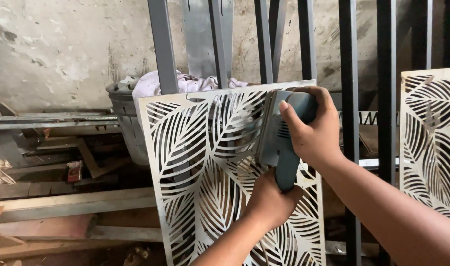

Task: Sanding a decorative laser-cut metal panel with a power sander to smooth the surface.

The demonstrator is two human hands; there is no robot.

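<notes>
Both hands grip a blue-grey sander. The right hand clamps its top, and the left hand holds its handle below. The sander presses on a leaf-cut metal panel, near its top edge. Dark bars stand close behind the right hand.

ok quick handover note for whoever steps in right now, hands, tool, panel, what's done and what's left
Left hand: wrapped around the lower handle of the grey-blue sander.
Right hand: gripping the sander's top, pressing it against the panel.
Leaf-cut metal panel: stands upright, leaning on grey steel bars; the sander sits on its upper right area. A second leaf panel stands at the right edge.
Done: cannot tell how much surface has been worked.
Left: probably the rest of the panel face; the second panel is untouched by either hand.
</notes>
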